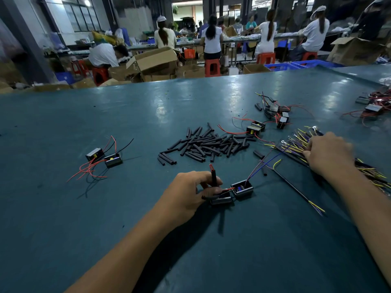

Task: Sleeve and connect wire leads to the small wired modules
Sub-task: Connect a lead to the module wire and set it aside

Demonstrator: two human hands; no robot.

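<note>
Left hand: left hand (188,192) rests on the table (63,229) nearest the camera, fingers pinched on a black sleeve (214,177) that stands nearly upright with a red lead looping out of its top.
Modules in work: two small black modules (241,188) lie side by side, touching the left fingertips on their right; red leads run from the sleeve into them, blue and purple ones rise away to the upper right.
Loose lead: one long black cable (292,186) with yellow and purple ends lies diagonally between the two hands, its long axis running from far-left to near-right.
Right hand: right hand (328,154) lies palm down on the wire lead bundle (300,142), fingers curled into it; whether one lead is already pinched I cannot tell.
Key relation: the bundle lies well to the right of the modules, its leads fanned far-left to near-right, so the right hand is the nearer by far.
Sleeve pile: spare sleeves (209,144) are heaped beyond the modules, between both hands.
Far stock: module pair (104,157) at the left, more modules (275,112) far right.
</note>
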